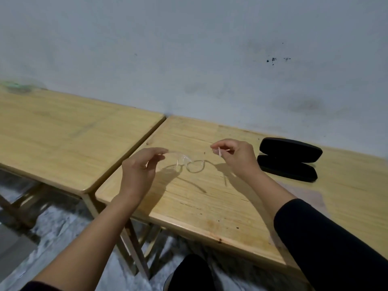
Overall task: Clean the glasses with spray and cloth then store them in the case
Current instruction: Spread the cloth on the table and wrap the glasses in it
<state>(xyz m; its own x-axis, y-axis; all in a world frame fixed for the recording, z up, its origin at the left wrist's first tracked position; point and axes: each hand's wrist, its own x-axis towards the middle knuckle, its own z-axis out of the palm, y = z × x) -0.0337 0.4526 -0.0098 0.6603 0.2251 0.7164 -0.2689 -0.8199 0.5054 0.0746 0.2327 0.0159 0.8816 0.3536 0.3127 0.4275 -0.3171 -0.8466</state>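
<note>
I hold the clear glasses (184, 159) mid-frame above the bench (210, 206), my left hand (140, 171) and right hand (235, 156) each pinching a temple. The open black case (288, 158) lies right of them.

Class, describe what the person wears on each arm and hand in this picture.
Both hands are bare: no gloves, rings or watch show on the left hand or right hand. The black long sleeve on the right arm is pushed up the forearm; a dark sleeve edge shows near the left elbow.
</note>
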